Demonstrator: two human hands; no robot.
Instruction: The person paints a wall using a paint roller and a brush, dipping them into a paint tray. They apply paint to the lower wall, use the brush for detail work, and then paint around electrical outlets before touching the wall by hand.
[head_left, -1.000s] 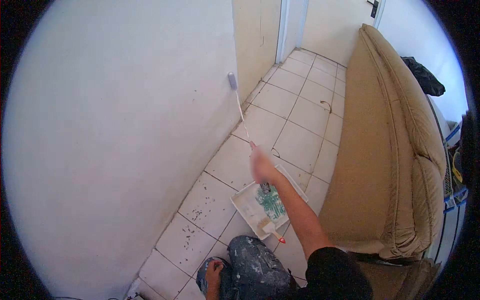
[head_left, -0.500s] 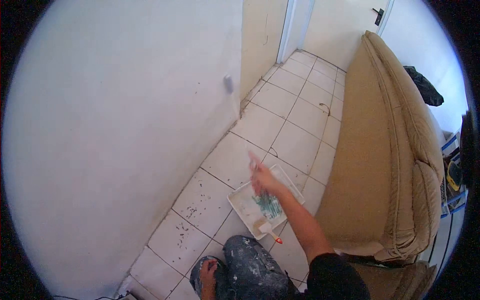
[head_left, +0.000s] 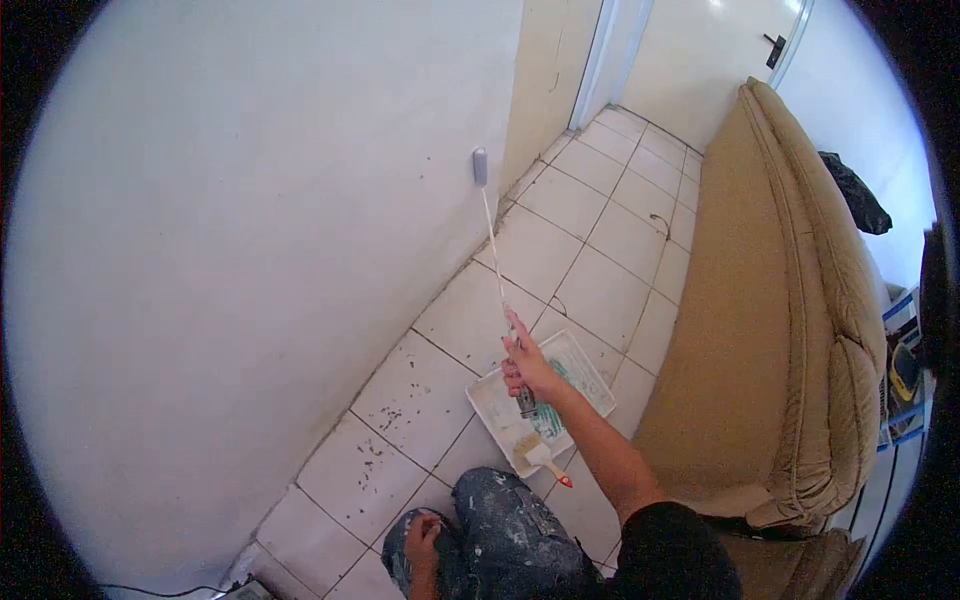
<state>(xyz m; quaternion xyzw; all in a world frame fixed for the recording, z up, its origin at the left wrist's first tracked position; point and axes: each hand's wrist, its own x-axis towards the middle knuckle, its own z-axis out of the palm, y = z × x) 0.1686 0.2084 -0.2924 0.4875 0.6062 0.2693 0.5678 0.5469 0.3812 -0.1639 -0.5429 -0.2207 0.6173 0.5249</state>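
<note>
My right hand (head_left: 526,370) is wrapped round the handle of a small paint roller (head_left: 480,168), whose grey-white head rests against the white wall (head_left: 300,220) near the wall's right end. Below that hand lies a white paint tray (head_left: 490,405) with green paint marks. A paintbrush (head_left: 540,455) with a white and red handle lies across the tray's near edge. My left hand (head_left: 424,530) rests on my paint-stained knee, its fingers bent; whether it holds anything cannot be seen.
A brown sofa (head_left: 730,350) stands along the right side. Tiled floor (head_left: 540,250) runs to a cream door (head_left: 690,60) at the back. Dark flecks dot the tiles by the wall. A black bag (head_left: 855,195) lies behind the sofa; a cable is at the lower left.
The roller head now shows sharply, slightly lower in relation to the wall's end; it was blurred before. The whole view has shifted a little. My left hand stays on my knee.
</note>
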